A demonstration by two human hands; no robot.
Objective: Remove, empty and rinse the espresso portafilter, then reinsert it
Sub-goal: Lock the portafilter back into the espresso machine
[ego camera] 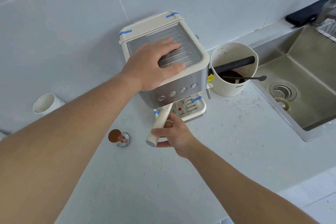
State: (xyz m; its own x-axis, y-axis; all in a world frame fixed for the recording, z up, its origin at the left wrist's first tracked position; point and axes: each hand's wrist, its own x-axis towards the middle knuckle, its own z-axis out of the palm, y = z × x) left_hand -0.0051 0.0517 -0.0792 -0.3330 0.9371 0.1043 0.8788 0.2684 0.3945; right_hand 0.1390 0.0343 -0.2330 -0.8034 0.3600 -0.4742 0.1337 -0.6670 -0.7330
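The left hand lies flat on top of the coffee machine, fingers straight and spread, thumb along the front rim; it presses down and grasps nothing. The right hand is curled around the cream handle of the portafilter, thumb under the end cap, fingers over the top. The handle runs from the machine's front out toward seven o'clock; its basket end is hidden under the machine's face above the drip tray, so whether it is locked in or already loose cannot be told.

Risks, as judged from this position:

1. The machine is small and looks light. A hard twist on the handle could swing the body round or slide it on the counter if the bracing palm slips on the ribbed metal top.
2. The grip sits far out on the handle. A sudden release could drop the basket end and spill wet grounds onto the drip tray or the counter.
3. The tamper stands near the handle, at about nine o'clock from the gripping hand, and a wide leftward swing could knock it.
4. The knock box stands just beside the machine at three o'clock, with the sink beyond it. Grounds already scattered on the counter between them suggest that the carry across tends to shed more.
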